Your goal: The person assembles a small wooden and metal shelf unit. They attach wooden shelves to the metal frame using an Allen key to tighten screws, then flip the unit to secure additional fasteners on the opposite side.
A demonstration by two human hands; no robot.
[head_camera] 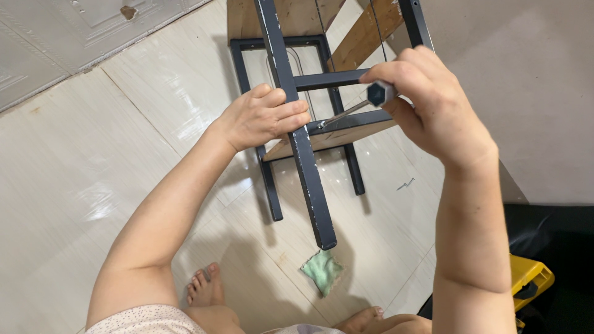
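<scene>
Left hand [263, 117] closed around dark metal leg [296, 124] of overturned stool frame [337, 79] — fingers wrapped tight. Right hand [433, 105] closed on screwdriver [356, 106] handle, shaft tip touching bracket where crossbar meets leg. Frame held above tile floor [80, 173] — green cloth [323, 271] below, loose screw [405, 184] nearby.

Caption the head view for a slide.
Left hand grips a dark metal leg while right hand drives a screwdriver into the frame.
</scene>
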